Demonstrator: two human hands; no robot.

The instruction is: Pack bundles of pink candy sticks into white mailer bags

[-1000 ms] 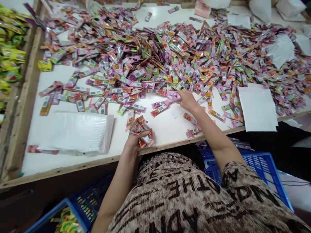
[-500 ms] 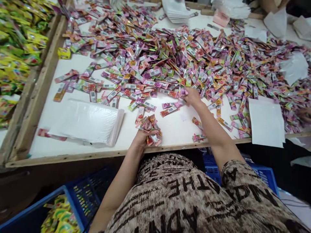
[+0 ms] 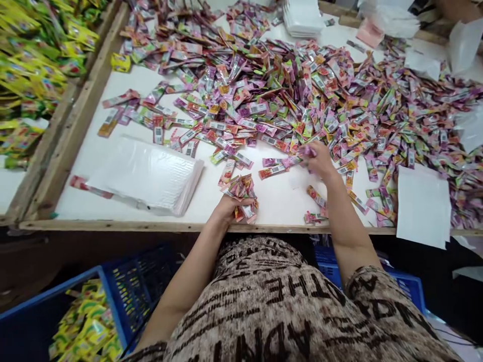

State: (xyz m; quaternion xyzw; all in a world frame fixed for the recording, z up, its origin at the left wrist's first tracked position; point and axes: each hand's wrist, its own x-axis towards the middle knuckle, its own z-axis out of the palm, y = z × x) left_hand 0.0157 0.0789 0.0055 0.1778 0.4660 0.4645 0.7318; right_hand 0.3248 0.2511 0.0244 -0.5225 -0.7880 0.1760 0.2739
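Observation:
My left hand (image 3: pixel 227 207), near the front edge of the table, is closed around a bunch of stick sachets (image 3: pixel 242 187), which fan up above the fingers. Out in front, my right hand (image 3: pixel 320 160) pinches a purple stick sachet (image 3: pixel 306 151) at the near side of a big pile of sachets (image 3: pixel 264 90); its fingertips are slightly blurred. An orange-red sachet (image 3: pixel 273 171) lies on the white tabletop between my hands. Closer to my right forearm lie a loose orange sachet (image 3: pixel 316 195) and a pink one (image 3: pixel 314 217).
To the left lies a stack of white padded bags (image 3: pixel 143 173); another white bag (image 3: pixel 423 206) hangs over the front edge at right. A wooden rail (image 3: pixel 81 108) divides off yellow-green packets (image 3: pixel 33 65). Blue crates (image 3: pixel 101 281) stand below the table.
My right hand has drawn back slightly from the pile, with the purple sachet in its fingers. My left hand keeps its bunch. The view has shifted, so the table appears turned.

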